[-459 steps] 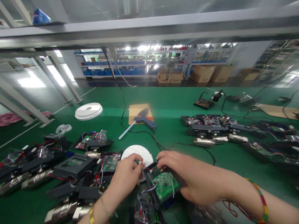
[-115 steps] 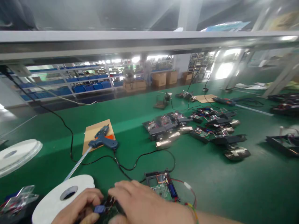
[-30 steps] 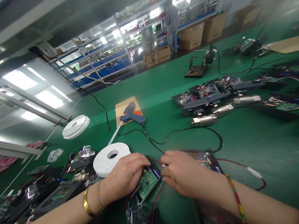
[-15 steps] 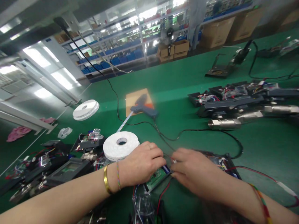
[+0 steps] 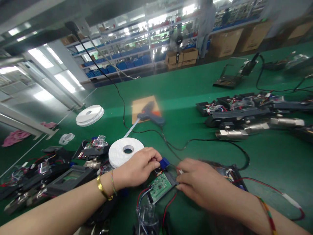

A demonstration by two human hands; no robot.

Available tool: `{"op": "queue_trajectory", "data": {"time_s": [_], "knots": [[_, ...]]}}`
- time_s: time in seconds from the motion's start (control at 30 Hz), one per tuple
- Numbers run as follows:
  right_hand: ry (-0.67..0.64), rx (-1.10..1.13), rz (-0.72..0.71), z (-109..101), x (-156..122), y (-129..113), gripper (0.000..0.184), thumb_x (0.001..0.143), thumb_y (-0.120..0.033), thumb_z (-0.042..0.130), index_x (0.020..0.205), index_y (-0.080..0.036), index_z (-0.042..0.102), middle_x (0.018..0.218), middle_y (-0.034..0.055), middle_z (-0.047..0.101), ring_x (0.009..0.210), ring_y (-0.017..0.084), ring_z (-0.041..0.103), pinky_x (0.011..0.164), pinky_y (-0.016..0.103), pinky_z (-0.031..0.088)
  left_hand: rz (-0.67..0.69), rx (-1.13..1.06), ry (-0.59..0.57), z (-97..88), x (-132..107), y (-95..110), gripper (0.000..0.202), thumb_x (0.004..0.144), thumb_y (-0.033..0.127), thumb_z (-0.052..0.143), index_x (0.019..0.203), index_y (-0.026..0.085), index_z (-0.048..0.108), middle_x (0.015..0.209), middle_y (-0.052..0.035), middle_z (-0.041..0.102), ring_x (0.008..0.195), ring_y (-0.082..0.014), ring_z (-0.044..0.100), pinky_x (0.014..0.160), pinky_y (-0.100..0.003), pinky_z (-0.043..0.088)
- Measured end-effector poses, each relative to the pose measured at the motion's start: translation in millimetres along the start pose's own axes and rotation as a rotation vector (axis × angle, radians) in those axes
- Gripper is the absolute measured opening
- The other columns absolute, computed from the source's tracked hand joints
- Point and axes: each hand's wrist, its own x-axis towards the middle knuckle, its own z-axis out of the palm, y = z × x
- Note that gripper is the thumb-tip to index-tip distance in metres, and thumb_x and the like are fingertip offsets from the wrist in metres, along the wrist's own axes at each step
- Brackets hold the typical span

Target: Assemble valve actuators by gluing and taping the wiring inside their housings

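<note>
A green circuit board [image 5: 160, 186] lies tilted in front of me, with red, blue and black wires at its lower left. My left hand [image 5: 138, 165] pinches a small blue part [image 5: 164, 163] just above the board's upper edge. My right hand [image 5: 201, 179] has its fingers closed at the board's right corner, beside a dark grey strip. A small white connector [image 5: 181, 171] shows between those fingers. Below the board stands a clear plastic housing [image 5: 148, 217] with wires running into it.
A white tape roll [image 5: 119, 156] sits beyond my left hand. Farther off, a glue gun [image 5: 153, 117] rests on a yellowish sheet, its black cable crossing the green table. Dark device housings [image 5: 70, 181] crowd the left; metal fittings [image 5: 231, 133] and more housings lie right.
My left hand has moved left, lifting the blue part off the board and uncovering more of the board. My right hand stays at the board's right corner.
</note>
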Motion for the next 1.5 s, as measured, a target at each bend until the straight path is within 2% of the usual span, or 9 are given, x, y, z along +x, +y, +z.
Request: {"op": "queue_trajectory", "data": {"time_s": [0.47, 0.6, 0.67, 0.8, 0.93, 1.07, 1.27, 1.4, 1.5], "knots": [[0.002, 0.049, 0.034, -11.6, -1.0, -5.2, 0.012, 0.092, -0.026, 0.066, 0.084, -0.023, 0.074, 0.101, 0.0053, 0.069, 0.093, 0.027, 0.063, 0.079, 0.041, 0.050, -0.103, -0.286, -0.110, 2.6, 0.3, -3.3, 0.022, 0.092, 0.037, 0.047, 0.096, 0.017, 0.055, 0.083, 0.0002, 0.052, 0.076, -0.0156, 0.046, 0.071, -0.029, 0.039], [0.267, 0.201, -0.056, -18.1, 2.1, -6.3, 0.032, 0.097, -0.015, 0.050, 0.122, -0.026, 0.065, 0.121, 0.0067, 0.067, 0.108, 0.025, 0.061, 0.091, 0.040, 0.049, -0.078, -0.238, -0.079, 6.4, -6.9, 11.8, 0.012, 0.091, 0.029, 0.050, 0.092, 0.018, 0.055, 0.086, -0.0001, 0.054, 0.080, -0.0162, 0.048, 0.076, -0.030, 0.040], [0.243, 0.269, -0.143, -19.1, 6.9, -6.5, 0.042, 0.097, -0.009, 0.045, 0.133, -0.029, 0.057, 0.116, 0.0041, 0.070, 0.102, 0.021, 0.063, 0.086, 0.034, 0.049, -0.070, -0.226, -0.065, 12.6, -9.5, 15.8, 0.012, 0.092, 0.028, 0.049, 0.094, 0.018, 0.057, 0.090, -0.0016, 0.059, 0.085, -0.0169, 0.052, 0.079, -0.030, 0.043], [0.121, 0.333, -0.210, -18.4, 16.8, -5.9, 0.036, 0.096, -0.008, 0.050, 0.122, -0.029, 0.063, 0.106, -0.0005, 0.074, 0.091, 0.019, 0.067, 0.077, 0.029, 0.046, -0.070, -0.212, -0.050, 17.9, -15.6, 16.1, 0.018, 0.096, 0.030, 0.047, 0.098, 0.018, 0.061, 0.095, -0.0043, 0.066, 0.088, -0.0170, 0.059, 0.079, -0.029, 0.048], [0.138, 0.281, -0.151, -20.2, 19.5, -5.4, 0.019, 0.093, -0.011, 0.057, 0.103, -0.023, 0.067, 0.090, 0.0014, 0.073, 0.080, 0.019, 0.066, 0.071, 0.029, 0.044, -0.073, -0.043, 0.050, -4.7, -28.9, 6.7, 0.027, 0.100, 0.028, 0.041, 0.120, 0.019, 0.057, 0.102, -0.0047, 0.070, 0.091, -0.0162, 0.064, 0.084, -0.029, 0.052], [0.192, 0.326, -0.135, -21.2, 20.9, -6.3, 0.010, 0.090, -0.013, 0.066, 0.096, -0.021, 0.066, 0.091, 0.0020, 0.069, 0.085, 0.019, 0.063, 0.075, 0.028, 0.044, -0.152, 0.379, 0.230, -26.1, -34.6, -11.6, 0.047, 0.092, 0.035, 0.060, 0.132, 0.014, 0.051, 0.123, -0.0157, 0.065, 0.114, -0.0298, 0.059, 0.102, -0.049, 0.045], [0.150, 0.625, 0.155, -15.2, 27.6, -7.4, 0.004, 0.088, -0.020, 0.065, 0.092, -0.021, 0.066, 0.078, -0.0023, 0.068, 0.070, 0.015, 0.060, 0.064, 0.024, 0.044, -0.268, 0.582, 0.278, -5.6, -3.3, -22.2, 0.071, 0.083, 0.054, 0.069, 0.132, 0.004, 0.055, 0.113, -0.0301, 0.068, 0.114, -0.0503, 0.058, 0.095, -0.070, 0.039], [0.163, 0.766, 0.246, -15.2, 26.4, -6.0, 0.007, 0.086, -0.022, 0.064, 0.092, -0.020, 0.068, 0.075, -0.0018, 0.069, 0.069, 0.015, 0.062, 0.062, 0.023, 0.046, -0.238, 0.513, 0.290, -7.8, 3.2, -21.5, 0.059, 0.086, 0.038, 0.067, 0.134, 0.007, 0.053, 0.120, -0.0269, 0.068, 0.118, -0.0457, 0.060, 0.100, -0.067, 0.040], [0.190, 0.799, 0.224, -15.7, 24.1, -4.9, 0.014, 0.086, -0.017, 0.060, 0.096, -0.019, 0.069, 0.079, -0.0009, 0.071, 0.072, 0.015, 0.065, 0.065, 0.023, 0.048, -0.135, 0.377, 0.261, -18.7, -16.4, -18.7, 0.055, 0.094, 0.037, 0.053, 0.143, 0.015, 0.042, 0.141, -0.0189, 0.059, 0.123, -0.0310, 0.062, 0.104, -0.049, 0.049]]}}
